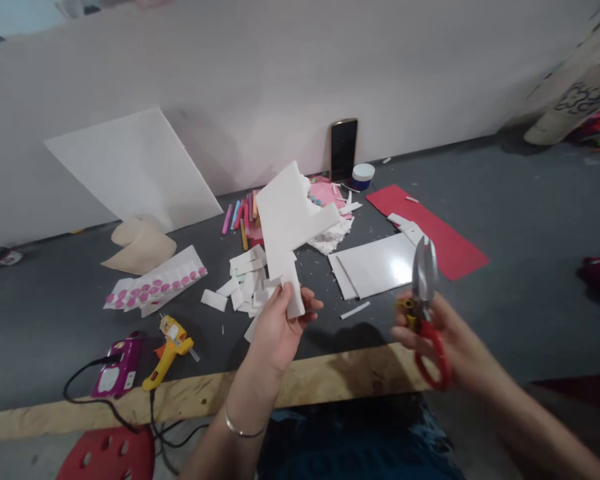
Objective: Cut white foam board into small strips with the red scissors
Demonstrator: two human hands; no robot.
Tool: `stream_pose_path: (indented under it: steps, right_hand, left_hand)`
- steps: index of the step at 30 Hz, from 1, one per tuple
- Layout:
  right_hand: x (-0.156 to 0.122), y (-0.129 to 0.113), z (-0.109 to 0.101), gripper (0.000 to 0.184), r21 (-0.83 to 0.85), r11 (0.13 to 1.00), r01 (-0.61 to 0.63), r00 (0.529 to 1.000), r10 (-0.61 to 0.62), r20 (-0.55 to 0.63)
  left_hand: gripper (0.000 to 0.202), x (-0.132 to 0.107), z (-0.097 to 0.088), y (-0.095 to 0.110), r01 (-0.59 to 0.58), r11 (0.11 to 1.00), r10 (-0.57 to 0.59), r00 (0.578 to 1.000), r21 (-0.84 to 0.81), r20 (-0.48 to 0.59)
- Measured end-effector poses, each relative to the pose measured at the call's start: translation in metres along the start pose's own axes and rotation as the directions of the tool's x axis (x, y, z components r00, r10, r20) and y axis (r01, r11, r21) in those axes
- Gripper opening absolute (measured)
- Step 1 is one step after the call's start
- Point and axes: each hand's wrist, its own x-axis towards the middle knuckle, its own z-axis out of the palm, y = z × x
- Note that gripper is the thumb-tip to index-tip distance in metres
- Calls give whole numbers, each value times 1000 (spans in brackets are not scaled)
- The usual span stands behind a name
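My left hand (283,327) grips a white foam board piece (287,223) by its narrow lower end; the piece is cut in an angular shape with an arm jutting right. In my right hand (447,327) are scissors (424,273) with red handles, blades pointing up and nearly together. The scissors are apart from the board. Below the raised piece lies a pile of small white offcuts (247,280). A white rectangular board (380,263) with a narrow strip on it rests between my hands, farther back.
A yellow glue gun (167,353) and a purple power box (117,367) with cables lie near the left front edge. Red sheet (425,227), phone (343,150), small jar (363,175) and coloured sticks (243,213) are farther back. A large white sheet (135,173) leans on the wall.
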Motion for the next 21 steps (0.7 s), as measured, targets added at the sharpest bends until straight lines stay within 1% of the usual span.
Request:
stream_pose_path:
  steps: [1, 2, 3, 4, 5, 7, 10, 14, 16, 19, 21]
  right_hand:
    - [-1, -8, 19, 47, 143, 990, -9, 1000, 7, 14]
    - [-1, -15, 37, 47, 239, 971, 1, 1000, 5, -25]
    - [0, -23, 53, 47, 297, 955, 4, 999, 6, -33]
    - [2, -30, 66, 49, 344, 938, 30, 997, -5, -74]
    - [5, -36, 77, 50, 377, 925, 55, 994, -17, -104]
    - [11, -45, 91, 48, 420, 904, 80, 994, -41, -100]
    - [16, -51, 99, 45, 439, 890, 122, 992, -92, -89]
    - [17, -48, 101, 41, 422, 890, 173, 984, -138, -111]
    - [17, -46, 103, 40, 416, 894, 165, 985, -128, -116]
    - [19, -45, 110, 36, 384, 916, 118, 990, -79, -116]
    - [19, -45, 109, 35, 387, 918, 88, 994, -54, -100]
  left_hand:
    - [17, 0, 7, 0, 12, 999, -13, 1000, -30, -22]
    - [18, -1, 15, 1, 24, 998, -26, 999, -53, -42]
    - [19, -3, 22, 2, 37, 997, -42, 997, -72, -59]
    - [19, -4, 28, 2, 52, 995, -58, 996, -85, -72]
    - [18, -6, 33, 2, 67, 993, -74, 994, -94, -78]
    - [16, -10, 39, 2, 87, 990, -96, 992, -107, -78]
    - [15, -12, 42, -1, 82, 988, -92, 993, -134, -71]
    - [15, -11, 39, -7, 59, 986, -71, 995, -154, -74]
    - [19, -11, 38, -10, 33, 991, -41, 997, -132, -59]
    - [27, -10, 37, -14, -21, 996, 19, 999, -85, -28]
    - [31, -10, 35, -16, -72, 996, 73, 997, -55, 17]
